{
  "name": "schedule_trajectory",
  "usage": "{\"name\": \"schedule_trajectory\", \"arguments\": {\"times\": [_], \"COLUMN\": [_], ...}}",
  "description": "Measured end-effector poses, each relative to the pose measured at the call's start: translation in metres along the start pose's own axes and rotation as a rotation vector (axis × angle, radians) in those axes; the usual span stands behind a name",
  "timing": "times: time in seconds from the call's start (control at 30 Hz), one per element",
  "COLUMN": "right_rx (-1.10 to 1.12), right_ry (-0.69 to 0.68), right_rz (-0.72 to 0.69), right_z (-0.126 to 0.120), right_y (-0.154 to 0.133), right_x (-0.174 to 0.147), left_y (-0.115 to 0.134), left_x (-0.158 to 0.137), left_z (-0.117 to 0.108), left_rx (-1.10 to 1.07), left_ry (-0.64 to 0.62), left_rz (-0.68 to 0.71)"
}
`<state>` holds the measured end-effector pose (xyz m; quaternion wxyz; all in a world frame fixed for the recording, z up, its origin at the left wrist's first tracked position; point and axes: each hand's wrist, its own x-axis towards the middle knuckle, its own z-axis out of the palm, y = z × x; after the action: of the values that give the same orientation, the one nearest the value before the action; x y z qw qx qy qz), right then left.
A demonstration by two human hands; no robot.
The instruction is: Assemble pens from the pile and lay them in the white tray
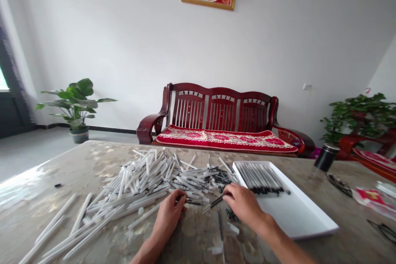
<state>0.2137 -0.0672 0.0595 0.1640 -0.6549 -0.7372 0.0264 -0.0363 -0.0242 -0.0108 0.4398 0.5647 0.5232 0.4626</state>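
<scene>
My left hand is closed, its fingers pinched at a thin dark pen refill that points right. My right hand is closed too, with its fingertips on another thin dark pen piece slanting down to the left. Beyond both hands spreads a heap of whitish pen barrels, mixed on its right side with black pen parts. Small black caps lie under my right hand. One long refill rests between my forearms, pointing toward me.
At the right, a white box holds a row of black-tipped pens. Farther right are a black cylinder, cables and a red-and-clear plastic packet. Behind the patterned table stands a wooden bench.
</scene>
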Motion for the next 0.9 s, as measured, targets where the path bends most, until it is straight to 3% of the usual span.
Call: {"name": "schedule_trajectory", "arguments": {"times": [0.2,0.37,0.47,0.57,0.67,0.77,0.9], "right_rx": [-0.029,-0.087,-0.003,0.169,0.317,0.384,0.432], "right_ry": [-0.044,-0.031,0.018,0.082,0.114,0.107,0.120], "right_rz": [0.026,0.036,0.061,0.032,-0.029,-0.040,-0.029], "right_z": [0.043,0.057,0.059,0.061,0.067,0.074,0.080], "right_y": [-0.047,-0.052,-0.050,-0.051,-0.055,-0.057,-0.056], "right_x": [0.027,0.033,0.032,0.029,0.025,0.022,0.021], "left_y": [0.002,0.005,0.003,0.001,0.003,0.007,0.009], "left_x": [0.001,0.000,0.002,0.003,0.003,0.001,-0.002], "left_z": [-0.003,-0.002,-0.002,-0.002,0.001,0.004,0.006], "left_rx": [0.073,0.126,0.121,0.002,-0.255,-0.486,-0.598], "left_ry": [0.016,-0.027,-0.051,-0.048,-0.022,-0.005,0.021], "left_rz": [0.043,0.048,0.022,-0.023,-0.082,-0.124,-0.156]}}
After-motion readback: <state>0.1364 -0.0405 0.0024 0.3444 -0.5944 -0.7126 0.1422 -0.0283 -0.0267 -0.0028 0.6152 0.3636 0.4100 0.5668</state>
